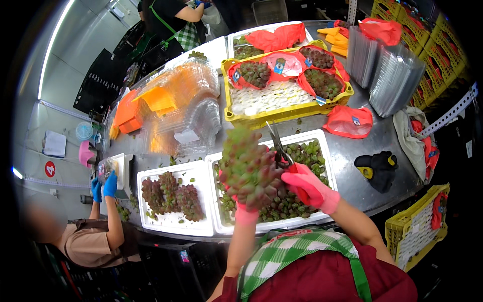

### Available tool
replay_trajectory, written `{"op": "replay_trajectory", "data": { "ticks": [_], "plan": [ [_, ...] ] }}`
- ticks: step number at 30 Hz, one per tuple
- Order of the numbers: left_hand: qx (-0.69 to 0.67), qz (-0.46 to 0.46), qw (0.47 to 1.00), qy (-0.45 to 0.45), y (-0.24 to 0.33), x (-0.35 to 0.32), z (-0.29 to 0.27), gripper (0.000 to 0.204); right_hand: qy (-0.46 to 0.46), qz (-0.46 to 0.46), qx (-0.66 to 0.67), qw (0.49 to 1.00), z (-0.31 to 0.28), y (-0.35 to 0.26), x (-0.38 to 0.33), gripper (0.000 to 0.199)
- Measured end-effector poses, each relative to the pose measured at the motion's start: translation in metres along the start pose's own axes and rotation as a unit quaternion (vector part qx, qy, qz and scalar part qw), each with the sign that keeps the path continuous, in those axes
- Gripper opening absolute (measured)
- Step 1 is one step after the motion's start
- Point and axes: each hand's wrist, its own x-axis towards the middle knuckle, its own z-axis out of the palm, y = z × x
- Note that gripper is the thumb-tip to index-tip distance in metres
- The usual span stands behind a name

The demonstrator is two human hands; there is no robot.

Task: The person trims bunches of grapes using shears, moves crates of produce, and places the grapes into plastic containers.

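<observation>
My left hand, in a pink glove, is closed under a large bunch of green and reddish grapes and holds it up, mostly hidden behind the fruit. In my right hand, also pink-gloved, is a pair of scissors. Their dark blades point up and away, close to the bunch's right side. Below both hands lies a white tray with many loose grapes. Left of it, another white tray carries several darker bunches.
Beyond the trays stands a yellow crate with grapes in red wrappings. Clear plastic boxes are piled at left, more stacked at right. A red wrapper and black-yellow item lie right. A blue-gloved co-worker works left.
</observation>
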Motion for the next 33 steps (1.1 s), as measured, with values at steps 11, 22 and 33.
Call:
{"op": "replay_trajectory", "data": {
  "ticks": [11, 22, 33],
  "plan": [
    [0.106, -0.063, 0.980, 0.157, 0.019, -0.009, 0.015, 0.082, -0.006, -0.237, -0.876, 0.420, 0.031, -0.102, -0.049, 0.064],
    [0.057, -0.046, 0.984, 0.162, 0.044, 0.015, 0.057, 0.065, -0.124, -0.225, -0.961, 0.099, 0.073, -0.118, -0.044, 0.043],
    [0.029, -0.114, 0.957, 0.266, 0.050, 0.015, 0.065, 0.087, -0.174, -0.176, -0.968, 0.052, 0.085, -0.120, -0.047, 0.046]
  ]
}}
